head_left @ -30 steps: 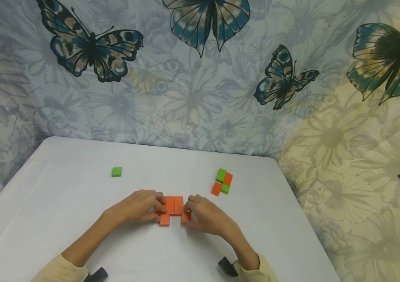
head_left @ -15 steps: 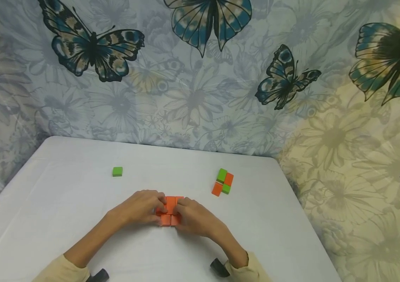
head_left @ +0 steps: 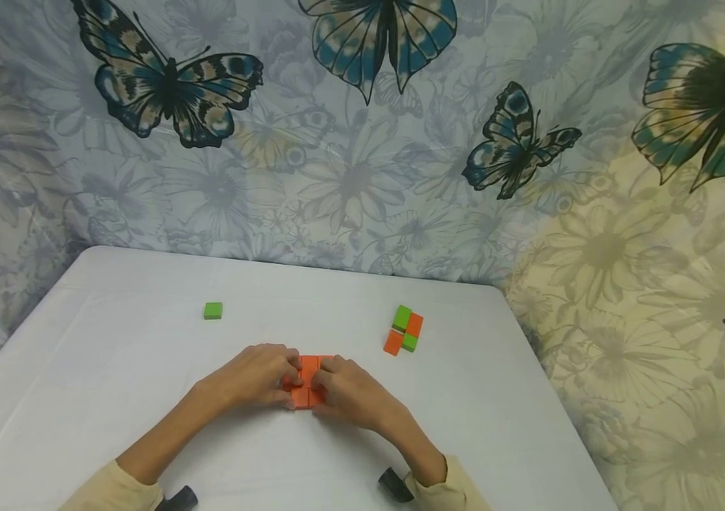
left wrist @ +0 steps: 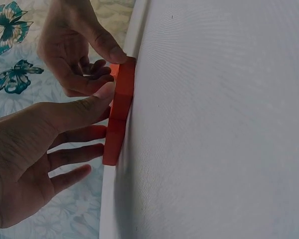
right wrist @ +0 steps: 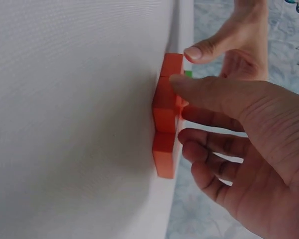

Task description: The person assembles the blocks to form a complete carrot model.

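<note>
Orange blocks (head_left: 307, 380) flat on white table (head_left: 113, 369), near centre | left hand (head_left: 254, 375) fingers straight, pressing left side | right hand (head_left: 350, 390) fingers straight, pressing right side | green block (head_left: 212, 310) far left | 4 mixed blocks (head_left: 403, 330) far right, well apart

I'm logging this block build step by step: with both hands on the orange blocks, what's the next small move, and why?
Probably squeeze both hands inward a touch more to square the orange blocks into one tight cluster. The left hand and right hand press it from opposite sides with fingers and thumbs, and the right wrist view shows the edges slightly stepped. Loose blocks wait to the right.
</note>
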Action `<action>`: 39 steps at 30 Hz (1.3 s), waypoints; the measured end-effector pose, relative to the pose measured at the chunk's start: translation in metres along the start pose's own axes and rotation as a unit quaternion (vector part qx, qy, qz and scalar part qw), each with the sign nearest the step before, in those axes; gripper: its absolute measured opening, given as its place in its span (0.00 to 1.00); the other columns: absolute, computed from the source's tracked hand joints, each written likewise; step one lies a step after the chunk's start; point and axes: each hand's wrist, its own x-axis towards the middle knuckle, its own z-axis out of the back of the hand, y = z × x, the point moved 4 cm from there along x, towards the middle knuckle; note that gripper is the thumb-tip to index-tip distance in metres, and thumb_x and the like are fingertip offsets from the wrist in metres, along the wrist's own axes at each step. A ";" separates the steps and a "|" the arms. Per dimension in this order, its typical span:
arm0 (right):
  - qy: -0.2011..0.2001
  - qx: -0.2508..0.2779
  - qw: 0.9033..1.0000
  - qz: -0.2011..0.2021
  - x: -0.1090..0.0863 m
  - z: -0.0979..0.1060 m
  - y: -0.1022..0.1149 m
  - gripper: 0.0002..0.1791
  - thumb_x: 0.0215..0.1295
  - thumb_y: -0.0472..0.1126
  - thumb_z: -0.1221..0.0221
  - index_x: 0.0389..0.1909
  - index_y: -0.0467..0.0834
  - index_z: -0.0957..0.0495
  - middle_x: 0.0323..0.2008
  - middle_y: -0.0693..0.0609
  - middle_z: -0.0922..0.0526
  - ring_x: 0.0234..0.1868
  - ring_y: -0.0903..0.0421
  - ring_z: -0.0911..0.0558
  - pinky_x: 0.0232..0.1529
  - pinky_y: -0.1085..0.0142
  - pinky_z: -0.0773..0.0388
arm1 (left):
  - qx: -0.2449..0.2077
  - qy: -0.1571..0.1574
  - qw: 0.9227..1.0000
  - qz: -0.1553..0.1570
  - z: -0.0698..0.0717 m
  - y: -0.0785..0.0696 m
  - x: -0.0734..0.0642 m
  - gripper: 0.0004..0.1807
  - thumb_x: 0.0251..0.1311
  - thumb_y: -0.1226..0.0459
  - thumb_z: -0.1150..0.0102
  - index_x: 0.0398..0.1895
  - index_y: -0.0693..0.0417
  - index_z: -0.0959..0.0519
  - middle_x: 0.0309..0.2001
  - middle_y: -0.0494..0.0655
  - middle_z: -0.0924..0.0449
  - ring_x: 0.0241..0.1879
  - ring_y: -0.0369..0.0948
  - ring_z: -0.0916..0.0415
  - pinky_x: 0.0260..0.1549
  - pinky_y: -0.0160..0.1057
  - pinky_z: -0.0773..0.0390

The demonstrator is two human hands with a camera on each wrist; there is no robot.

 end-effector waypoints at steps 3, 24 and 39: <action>-0.006 0.001 1.000 0.002 0.001 0.000 0.000 0.15 0.61 0.49 0.25 0.44 0.48 0.15 0.35 0.58 0.23 0.38 0.63 0.29 0.44 0.74 0.28 | -0.005 0.001 1.000 0.000 0.001 0.000 -0.001 0.18 0.47 0.50 0.17 0.40 0.47 0.07 0.40 0.36 0.17 0.38 0.33 0.24 0.39 0.33 0.21; -0.034 0.060 0.962 -0.263 -0.052 0.015 -0.176 0.25 0.72 0.25 0.48 0.69 0.29 0.29 0.67 0.32 0.23 0.65 0.33 0.21 0.67 0.42 0.23 | -0.021 0.009 1.000 -0.005 0.002 0.004 -0.006 0.12 0.59 0.57 0.24 0.46 0.45 0.08 0.44 0.37 0.14 0.45 0.39 0.17 0.48 0.40 0.16; -0.030 -0.016 0.944 -0.329 -0.081 0.014 -0.196 0.14 0.65 0.29 0.38 0.51 0.32 0.17 0.40 0.37 0.15 0.41 0.40 0.15 0.46 0.46 0.16 | -0.022 0.007 1.000 -0.014 0.003 0.004 -0.003 0.11 0.59 0.59 0.24 0.46 0.43 0.08 0.42 0.37 0.15 0.45 0.38 0.17 0.46 0.39 0.17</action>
